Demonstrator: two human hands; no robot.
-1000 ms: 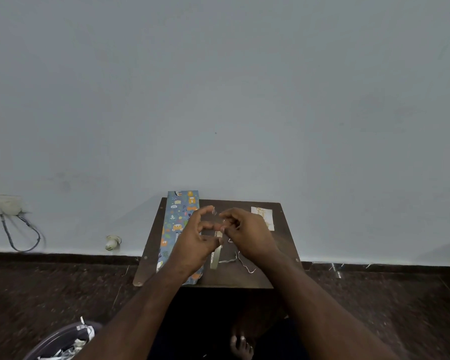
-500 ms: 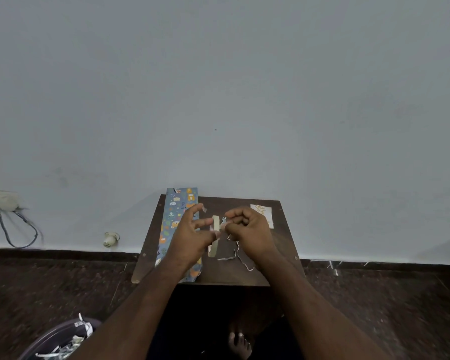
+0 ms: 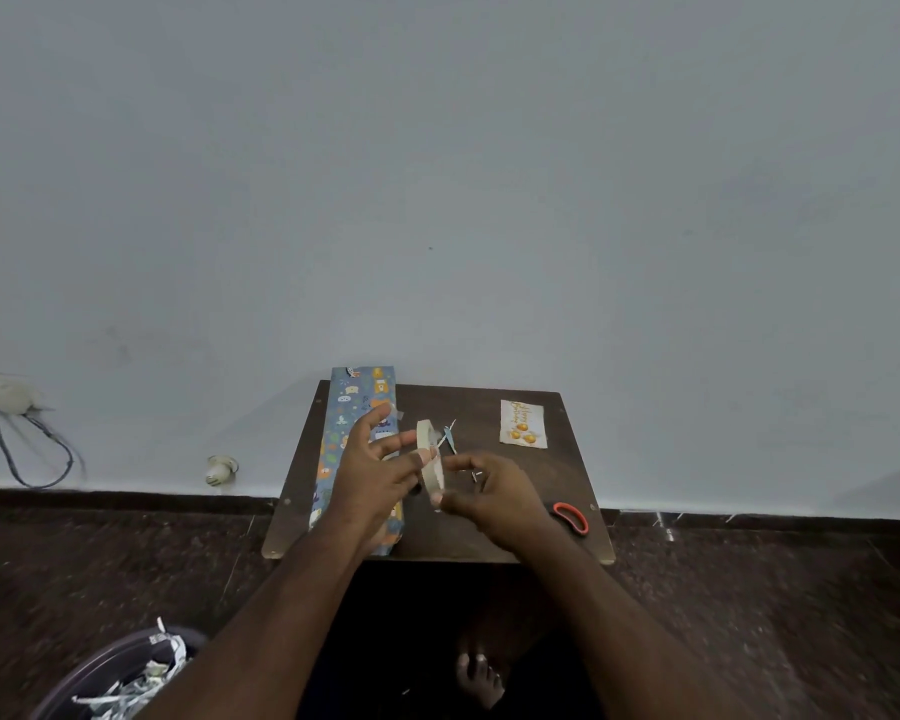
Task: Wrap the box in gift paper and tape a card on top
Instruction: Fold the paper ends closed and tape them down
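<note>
A long box wrapped in blue cartoon-print paper [image 3: 360,407] lies along the left side of a small dark wooden table [image 3: 489,407]. A white greeting card [image 3: 524,424] with gold print rests at the table's far right. Over the table's middle, a pale roll of tape [image 3: 430,462] stands on edge between my hands. My left hand [image 3: 375,475] holds the roll with thumb and fingers, the other fingers spread. My right hand [image 3: 489,493] pinches at the roll's lower edge. Small paper scraps [image 3: 449,436] lie behind the roll.
Red-handled scissors [image 3: 572,517] lie at the table's near right, partly behind my right wrist. A dark bin [image 3: 120,672] with paper shreds stands on the floor at lower left. A wall socket with cable [image 3: 6,400] is far left. My bare foot [image 3: 479,678] shows under the table.
The view has tilted, so the table sits slightly lower. My right hand has dropped towards the roll's lower edge, and the scissors have come into view behind my right wrist.
</note>
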